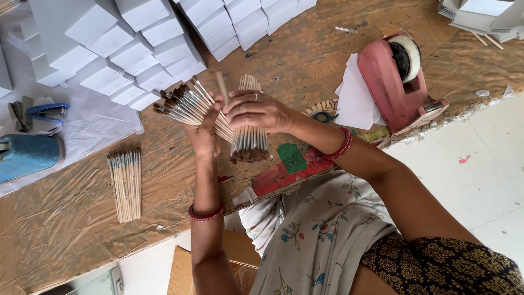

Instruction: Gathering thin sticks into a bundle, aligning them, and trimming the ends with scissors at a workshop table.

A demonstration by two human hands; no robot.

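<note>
Left hand (204, 131) grips a fanned brush bunch (185, 106) — right hand (256, 109) clasps another bundle (249, 136) above the worktop (71, 218).

Pretty bright in here, soft even daylight, nothing harsh. Shadows are faint, just thin soft ones under the loose brushes (125, 184) lying on the desk (65, 229) and beneath the forearms. The white boxes (136, 52) up top are nearly blown out, hard to see their edges, and the pale floor (475, 180) looks washed too. Slight sheen on the brown desk covering. Focus is decent mid-frame, a bit softer in the corners, with some wide-angle stretch out there.
</note>
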